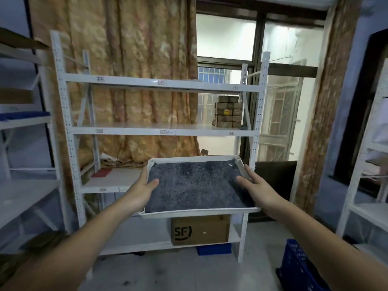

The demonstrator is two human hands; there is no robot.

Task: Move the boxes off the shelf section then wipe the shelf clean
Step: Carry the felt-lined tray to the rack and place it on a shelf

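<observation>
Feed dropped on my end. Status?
Left hand and right hand each grip a side of the white tray holding grey cloth. SF box on bottom shelf.

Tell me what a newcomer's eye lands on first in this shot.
First, the white tray lined with a grey cloth, held in mid-frame by the left hand and right hand on its sides. Behind it stands a white rack, with a stack of boxes on the right of its middle shelf. An SF box sits on the bottom shelf, below the tray.
</observation>
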